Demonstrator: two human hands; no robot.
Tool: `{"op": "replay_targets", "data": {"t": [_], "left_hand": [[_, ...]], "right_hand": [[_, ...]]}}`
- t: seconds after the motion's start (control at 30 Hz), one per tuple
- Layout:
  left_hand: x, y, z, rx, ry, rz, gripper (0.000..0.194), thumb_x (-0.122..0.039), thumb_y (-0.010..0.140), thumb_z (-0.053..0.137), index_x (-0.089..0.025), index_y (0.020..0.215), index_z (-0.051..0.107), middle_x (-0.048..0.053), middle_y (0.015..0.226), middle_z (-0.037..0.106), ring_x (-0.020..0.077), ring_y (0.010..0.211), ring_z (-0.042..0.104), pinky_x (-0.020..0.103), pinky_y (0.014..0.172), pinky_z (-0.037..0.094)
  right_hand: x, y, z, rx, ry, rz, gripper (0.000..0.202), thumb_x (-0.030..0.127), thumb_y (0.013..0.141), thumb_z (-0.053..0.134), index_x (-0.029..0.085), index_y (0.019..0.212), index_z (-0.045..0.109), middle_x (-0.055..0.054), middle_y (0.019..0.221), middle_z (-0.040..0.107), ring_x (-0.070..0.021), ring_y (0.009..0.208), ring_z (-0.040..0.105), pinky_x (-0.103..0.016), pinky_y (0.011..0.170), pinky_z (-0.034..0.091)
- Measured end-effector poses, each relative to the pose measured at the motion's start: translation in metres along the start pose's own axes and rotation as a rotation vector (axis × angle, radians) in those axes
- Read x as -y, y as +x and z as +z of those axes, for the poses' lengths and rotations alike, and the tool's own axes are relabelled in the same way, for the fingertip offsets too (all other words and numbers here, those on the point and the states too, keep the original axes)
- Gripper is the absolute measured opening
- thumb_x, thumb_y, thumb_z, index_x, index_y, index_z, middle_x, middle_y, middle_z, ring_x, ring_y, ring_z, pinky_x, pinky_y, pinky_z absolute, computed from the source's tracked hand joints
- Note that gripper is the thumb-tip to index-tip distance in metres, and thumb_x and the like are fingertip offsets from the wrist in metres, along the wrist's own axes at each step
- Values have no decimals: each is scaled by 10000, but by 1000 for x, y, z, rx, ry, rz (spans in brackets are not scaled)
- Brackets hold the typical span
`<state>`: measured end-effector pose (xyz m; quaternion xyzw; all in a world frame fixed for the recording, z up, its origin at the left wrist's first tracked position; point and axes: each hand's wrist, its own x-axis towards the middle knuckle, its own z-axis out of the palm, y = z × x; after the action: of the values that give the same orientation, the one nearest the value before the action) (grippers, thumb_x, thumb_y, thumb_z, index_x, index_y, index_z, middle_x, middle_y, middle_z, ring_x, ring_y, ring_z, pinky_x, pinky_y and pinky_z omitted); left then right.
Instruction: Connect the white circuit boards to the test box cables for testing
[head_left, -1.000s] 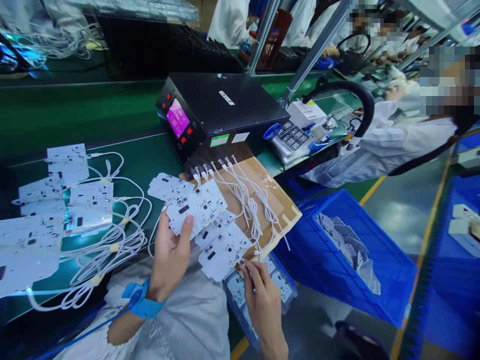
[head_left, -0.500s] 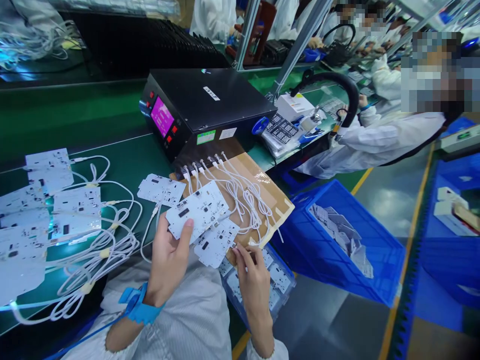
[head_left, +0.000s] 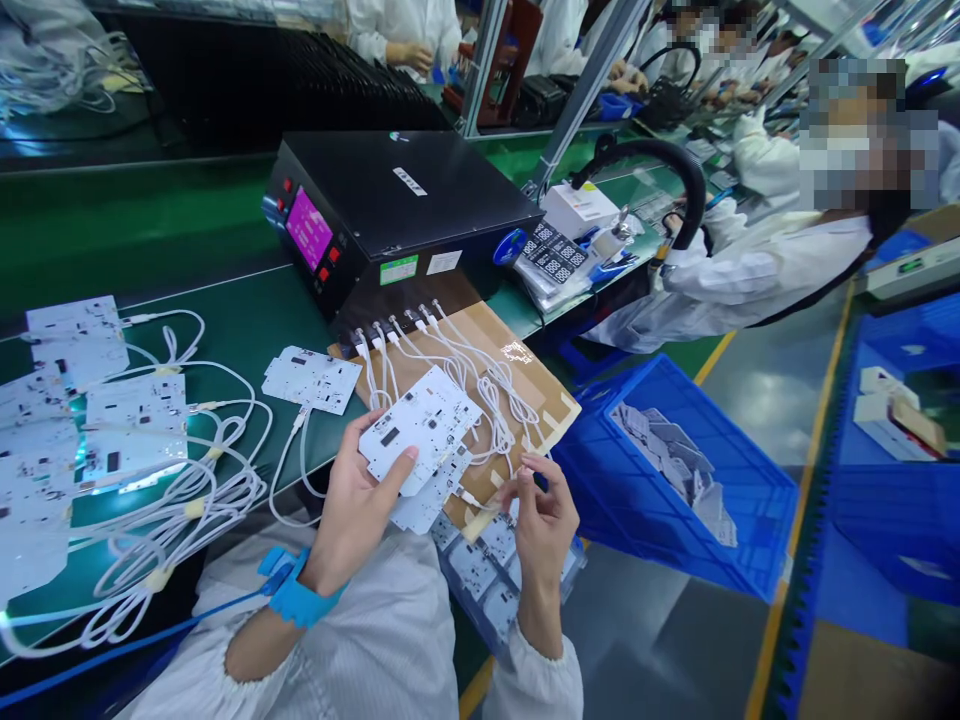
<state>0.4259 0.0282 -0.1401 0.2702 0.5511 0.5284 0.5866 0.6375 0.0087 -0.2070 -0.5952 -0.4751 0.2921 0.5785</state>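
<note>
Two white circuit boards are gripped in my left hand [head_left: 367, 495]. The upper circuit board [head_left: 420, 425] overlaps the lower circuit board [head_left: 431, 500], my thumb pressing on its face. A white cable plug [head_left: 469, 498] sits at the lower board's right edge. My right hand [head_left: 541, 510] is to the right of the boards, thumb and fingertips pinched around a thin white cable at the cardboard's near edge; which cable it is, I cannot tell. Beyond, several coiled white cables [head_left: 491, 405] run from a black test box [head_left: 405, 200] across brown cardboard [head_left: 551, 400].
Another circuit board [head_left: 311, 380] with a cable lies left of my hand. Lit boards [head_left: 135, 420] and looped cables [head_left: 195, 510] cover the left bench. Below my right hand is a box of boards [head_left: 487, 580]. A blue crate [head_left: 675, 490] stands right; a co-worker's sleeve [head_left: 765, 260] is beyond.
My right hand has moved right and slightly up, away from the plug at the lower board. The left hand has shifted the boards a little to the right, the upper covering more of the lower.
</note>
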Motion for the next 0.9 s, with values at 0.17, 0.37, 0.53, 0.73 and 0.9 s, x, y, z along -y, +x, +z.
{"op": "replay_targets", "data": {"t": [0.17, 0.37, 0.53, 0.73, 0.9], "left_hand": [[-2, -2, 6, 6, 12, 5, 814, -459, 832, 819, -265, 1517, 424, 143, 1309, 708, 312, 1169, 719, 460, 1005, 599], [1, -3, 7, -44, -48, 66, 811, -455, 838, 818, -275, 1524, 424, 138, 1378, 679, 317, 1218, 696, 421, 960, 623], [1, -4, 6, -48, -40, 72, 811, -465, 833, 821, -274, 1521, 436, 136, 1375, 678, 322, 1201, 703, 428, 960, 621], [6, -6, 5, -53, 22, 100, 754, -477, 857, 799, -277, 1498, 458, 118, 1356, 681, 280, 1139, 719, 394, 966, 598], [9, -4, 4, -34, 31, 110, 724, -484, 875, 777, -274, 1491, 459, 121, 1343, 684, 285, 1151, 712, 400, 965, 594]], "right_hand": [[30, 6, 33, 218, 237, 17, 174, 354, 988, 670, 217, 998, 777, -44, 924, 690, -149, 629, 715, -303, 581, 616], [42, 0, 49, 131, 247, 161, 172, 356, 960, 711, 246, 1054, 804, -40, 932, 706, -135, 603, 705, -291, 571, 619], [46, 0, 54, 70, 236, 217, 213, 412, 914, 758, 214, 977, 806, -17, 836, 685, -89, 427, 592, -230, 360, 460], [46, 0, 60, 66, 192, 214, 268, 450, 895, 770, 197, 977, 803, -20, 873, 672, -76, 411, 585, -217, 338, 419], [44, 1, 59, 80, 178, 180, 213, 407, 907, 765, 209, 970, 809, 2, 835, 656, -60, 382, 556, -209, 330, 399]]}}
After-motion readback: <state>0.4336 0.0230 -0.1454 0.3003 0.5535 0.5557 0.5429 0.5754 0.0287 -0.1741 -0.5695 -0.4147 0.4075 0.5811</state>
